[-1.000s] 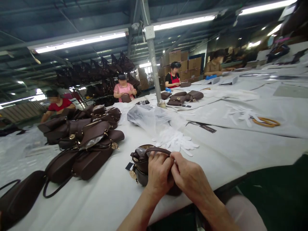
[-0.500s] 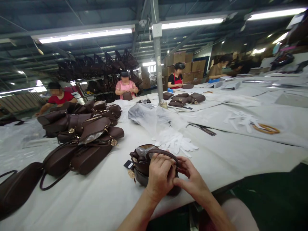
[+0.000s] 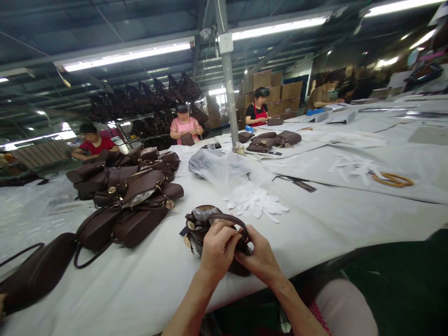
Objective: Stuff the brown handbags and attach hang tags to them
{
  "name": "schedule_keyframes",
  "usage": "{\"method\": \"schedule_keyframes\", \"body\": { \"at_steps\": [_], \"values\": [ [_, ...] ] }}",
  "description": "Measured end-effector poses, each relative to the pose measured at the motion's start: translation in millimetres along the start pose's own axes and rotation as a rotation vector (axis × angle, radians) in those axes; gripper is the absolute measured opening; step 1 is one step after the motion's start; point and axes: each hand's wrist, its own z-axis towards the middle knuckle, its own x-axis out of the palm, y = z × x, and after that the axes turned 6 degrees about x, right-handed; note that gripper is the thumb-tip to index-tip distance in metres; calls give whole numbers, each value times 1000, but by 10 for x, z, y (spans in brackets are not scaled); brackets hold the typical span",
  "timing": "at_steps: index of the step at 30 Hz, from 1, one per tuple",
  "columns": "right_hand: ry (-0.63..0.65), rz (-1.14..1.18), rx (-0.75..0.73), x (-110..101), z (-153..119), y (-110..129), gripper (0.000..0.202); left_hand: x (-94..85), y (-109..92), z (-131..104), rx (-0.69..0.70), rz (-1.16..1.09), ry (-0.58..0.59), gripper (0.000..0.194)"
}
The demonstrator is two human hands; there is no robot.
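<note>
A dark brown handbag stands on the white-covered table in front of me, its top open with clear plastic inside. A round gold charm hangs at its left side beside a dark tag. My left hand is closed on the bag's upper edge near the handle, fingers bent. My right hand grips the right side of the bag by the base of the curved handle. What the fingertips pinch is partly hidden behind the hands.
Several brown handbags are heaped on the left. White gloves lie just beyond my bag, with a plastic-wrapped bundle behind them. A metal post rises from the table. A black tag lies to the right. Several people work across the table.
Both hands and the handbag have shifted slightly left in view. My right hand has closed in from spread fingers to a grip at the bag's handle side.
</note>
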Motion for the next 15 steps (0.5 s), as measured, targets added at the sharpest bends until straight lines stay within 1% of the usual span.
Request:
{"method": "schedule_keyframes", "body": {
  "at_steps": [4,6,8,10,13,15],
  "values": [
    [-59,4,11,35,-19,35,15,-42,-105,1,34,372,-40,16],
    [-72,13,25,47,-27,50,15,-47,-110,-3,58,483,-71,17],
    [-49,22,22,29,-36,57,14,-68,-69,-8,42,490,-122,18],
    [16,23,0,-35,-39,57,18,-113,-7,-17,-4,462,-177,19],
    [150,13,-40,-234,-26,51,24,-205,39,-41,-55,409,-215,20],
    [247,9,-50,-421,-1,39,23,-253,4,-62,-64,366,-222,19]
  ]
}}
